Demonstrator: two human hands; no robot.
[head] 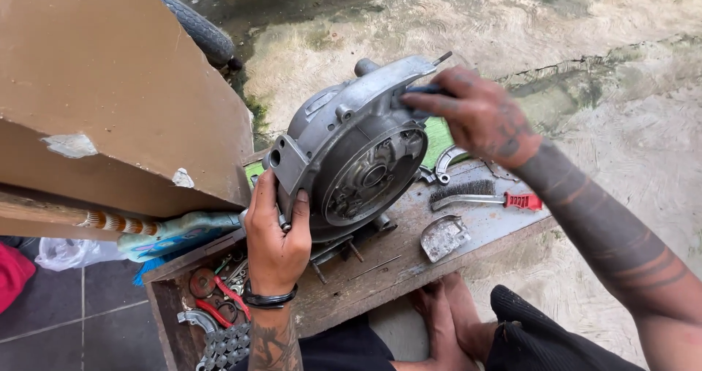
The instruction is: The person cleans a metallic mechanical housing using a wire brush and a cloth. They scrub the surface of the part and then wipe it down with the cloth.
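A grey metal engine casing (pixel 351 151) stands tilted on a worn wooden bench (pixel 409 257), its round open side facing me. My left hand (pixel 276 232) grips a square lug at the casing's lower left corner. My right hand (pixel 479 115) is at the casing's top right edge, fingers closed on a small dark blue tool (pixel 420 91) pressed against the metal; what kind of tool it is I cannot tell.
A wire brush with a red handle (pixel 486 195) and a small metal plate (pixel 442 235) lie on the bench to the right. A box of loose parts and chain (pixel 219 316) sits lower left. A brown panel (pixel 110 85) rises at left. My bare foot (pixel 446 312) rests below the bench.
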